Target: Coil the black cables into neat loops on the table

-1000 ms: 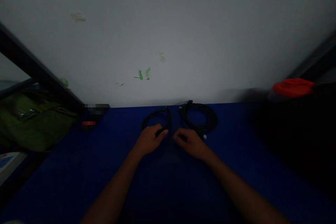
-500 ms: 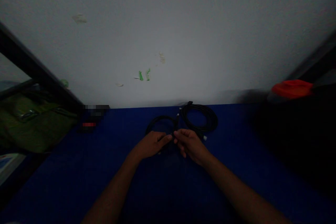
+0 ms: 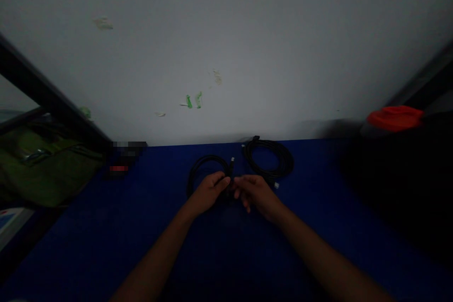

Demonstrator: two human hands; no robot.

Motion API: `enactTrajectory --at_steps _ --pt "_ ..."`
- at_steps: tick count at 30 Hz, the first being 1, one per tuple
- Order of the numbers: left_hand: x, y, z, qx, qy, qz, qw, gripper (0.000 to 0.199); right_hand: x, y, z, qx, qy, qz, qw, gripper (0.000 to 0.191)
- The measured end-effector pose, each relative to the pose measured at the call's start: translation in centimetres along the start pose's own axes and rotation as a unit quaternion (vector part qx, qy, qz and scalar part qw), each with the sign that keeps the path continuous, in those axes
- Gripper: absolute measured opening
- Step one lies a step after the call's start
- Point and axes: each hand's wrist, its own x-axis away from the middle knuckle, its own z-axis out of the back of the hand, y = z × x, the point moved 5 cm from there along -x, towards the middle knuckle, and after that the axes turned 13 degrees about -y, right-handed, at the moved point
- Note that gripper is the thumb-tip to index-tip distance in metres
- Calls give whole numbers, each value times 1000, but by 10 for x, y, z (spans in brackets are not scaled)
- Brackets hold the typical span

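Black cable (image 3: 203, 169) sits in a loose coil on the blue bench (image 3: 106, 250), and I can see the left hand (image 3: 208, 192) closed over its near side. A small pale-tipped connector (image 3: 232, 162) stands up just past those fingers. The right hand (image 3: 256, 193) comes in from the other side, so the two hands are together, almost touching at the fingertips, in front of the coil. The light is poor there, and I cannot tell whether the right hand is gripping the cable or only resting against it.

Just beside this, a second black cable coil (image 3: 269, 158) lies flat on the bench near the wall, with a small pale plug (image 3: 276, 185) close to the right hand.

Along the back of the bench runs a white wall (image 3: 247, 47), marked with green tape scraps (image 3: 194, 100). To the left I see an olive-green bag (image 3: 46, 170) and a pixelated dark object with a red strip (image 3: 122, 158). On the right, an orange-red cloth (image 3: 394, 119) rests on a dark, blurred mass (image 3: 396, 184).
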Motion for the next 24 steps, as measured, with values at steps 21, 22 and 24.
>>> enactTrajectory --at_steps 21,22,24 --pt "0 -3 -15 142 -55 10 988 32 -3 10 1 -119 -38 -34 992 18" --pt "1 -2 -14 142 -52 10 988 32 -3 9 1 -89 -39 -21 995 20" --pt "2 1 -13 142 -45 12 989 31 -3 5 1 -3 -42 11 999 23"
